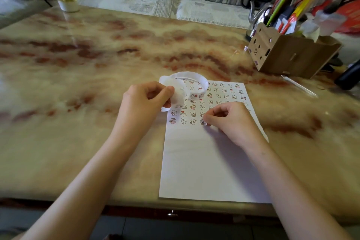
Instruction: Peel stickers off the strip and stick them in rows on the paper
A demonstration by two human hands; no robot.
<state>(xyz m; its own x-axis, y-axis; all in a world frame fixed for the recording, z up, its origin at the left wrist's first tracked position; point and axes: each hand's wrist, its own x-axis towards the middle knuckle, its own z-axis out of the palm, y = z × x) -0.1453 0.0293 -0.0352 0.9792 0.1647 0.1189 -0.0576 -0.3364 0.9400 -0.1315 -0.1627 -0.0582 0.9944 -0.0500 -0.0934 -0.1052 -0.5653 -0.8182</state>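
Head view: right hand point(231, 121) fingertips pinched on a sticker point(203, 122) at the row's end; left hand point(145, 101) pinches the strip point(187, 85), up-left.

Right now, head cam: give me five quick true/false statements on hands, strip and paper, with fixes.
1. The left hand holds the curled sticker strip. True.
2. The right hand is lifted clear of the paper. False: its fingers press on the lowest sticker row.
3. The near half of the paper is bare. True.
4. The wooden organiser sits at the table's left. False: far right.
5. Stickers fill the whole sheet. False: only the far part.
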